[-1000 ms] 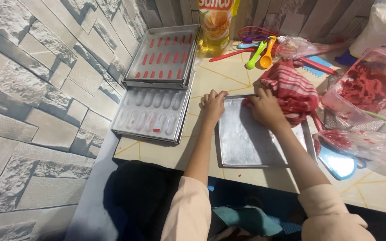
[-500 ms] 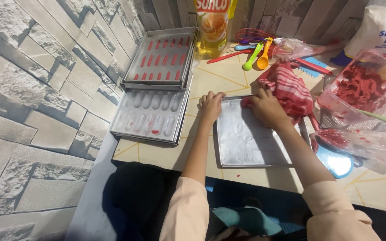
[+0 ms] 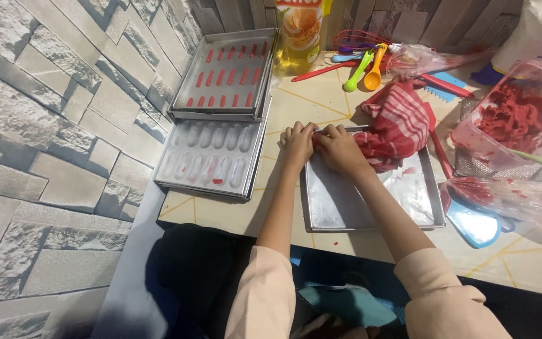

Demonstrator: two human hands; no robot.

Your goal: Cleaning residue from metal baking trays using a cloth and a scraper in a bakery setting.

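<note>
A shallow metal baking tray lies on the table in front of me. Both hands rest at its far left corner, close together. My left hand presses fingers down on the tray's rim. My right hand lies beside it, fingers curled against the rim and a small reddish bit between the hands; what it pinches cannot be made out. A red and white striped cloth is bunched on the tray's far right part, touching my right hand.
Left of the tray sit a mould tray with oval hollows and, behind it, a tray of red dough sticks. An oil bottle, coloured spoons, a tub of red dough and a blue scraper crowd the back and right.
Both hands slid together toward the tray's far left corner; the left hand came closer to the right one. The cloth stayed bunched at the tray's far right.
</note>
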